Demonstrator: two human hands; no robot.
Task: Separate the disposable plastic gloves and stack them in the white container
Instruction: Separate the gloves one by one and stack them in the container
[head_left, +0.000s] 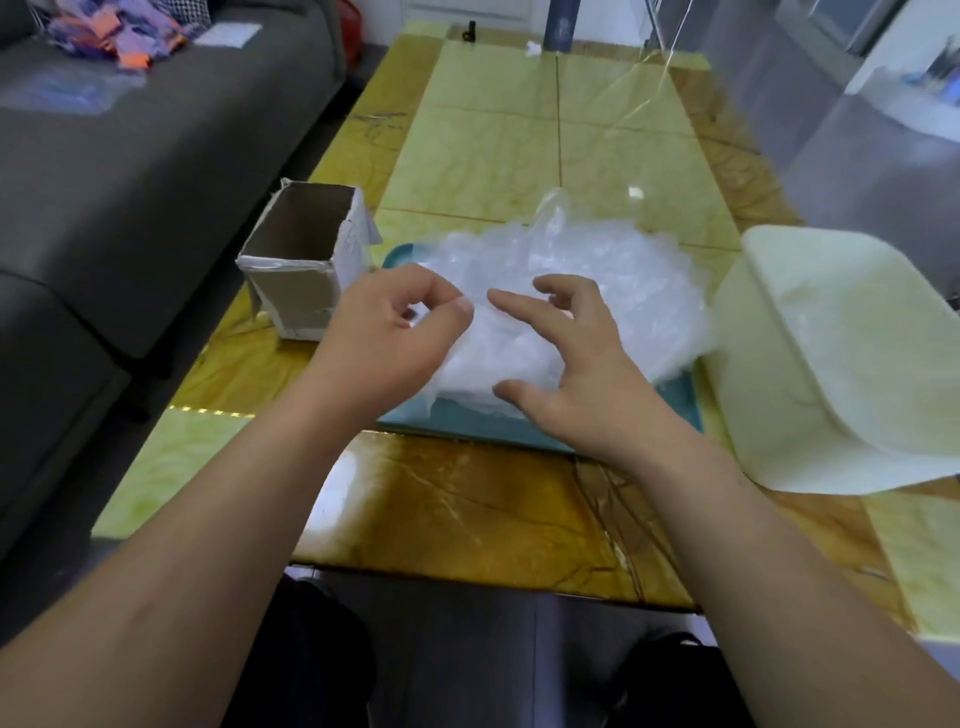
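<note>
Gloves: the heap of clear gloves lies on a teal tray at mid-bench, straight ahead of you.
White container: it stands just right of the tray, and the heap's right edge reaches its wall; crumpled film shows inside it.
Left grip: your left grip sits at the heap's left edge with thumb and forefinger curled together; you cannot tell whether film is caught between them.
Right grip: your right grip is spread wide over the heap and holds nothing.
In the way: your two hands cover the heap's near side, and the heap hides most of the tray.
Cardboard box: an open-topped box stands just beyond your left grip, beside the tray's far left corner.
Far end: a dark cylinder and a small black object stand well apart from the tray.
Bench: the bench is glossy stone in yellow-green and brown.
Room: a grey sofa runs along the left, with orange and purple pieces on it.
</note>
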